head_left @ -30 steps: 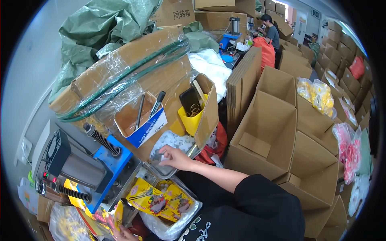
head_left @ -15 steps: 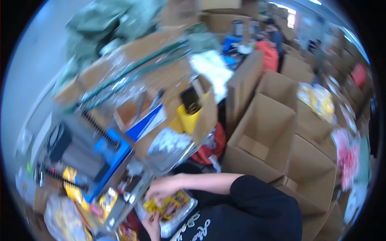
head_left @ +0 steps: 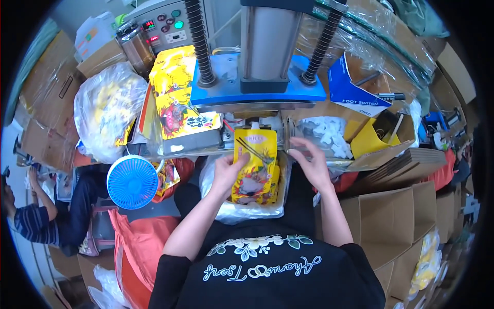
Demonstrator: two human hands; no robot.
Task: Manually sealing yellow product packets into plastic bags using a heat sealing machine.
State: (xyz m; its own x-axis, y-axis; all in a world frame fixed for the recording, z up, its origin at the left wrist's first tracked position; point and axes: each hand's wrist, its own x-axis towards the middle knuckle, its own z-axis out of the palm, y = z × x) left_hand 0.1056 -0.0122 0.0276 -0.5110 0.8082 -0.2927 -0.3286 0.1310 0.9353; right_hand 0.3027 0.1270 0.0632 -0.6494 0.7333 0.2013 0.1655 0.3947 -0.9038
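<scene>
My left hand (head_left: 226,174) grips a flat yellow printed pouch (head_left: 254,167) by its left edge, thumb on the front face. It is held upright over a plastic-lined container (head_left: 247,212) on my lap, where more yellow pouches (head_left: 276,185) lie partly hidden behind it. My right hand (head_left: 311,164) is to the right of the pouch, apart from it, fingers spread and holding nothing. Just beyond the pouch stands a press machine (head_left: 257,92) with a blue plate and a grey cylinder between two springs.
Yellow pouches (head_left: 177,98) are stacked left of the press, beside a clear bag of pouches (head_left: 110,110). A blue fan (head_left: 132,182) stands near my left arm. At right are a blue-and-white box (head_left: 355,87) and open cartons (head_left: 386,219). Another person (head_left: 38,219) sits far left.
The view has swung round to face the press. Both hands were down at the container of pouches; now my left hand holds one pouch up and my right hand is apart from it.
</scene>
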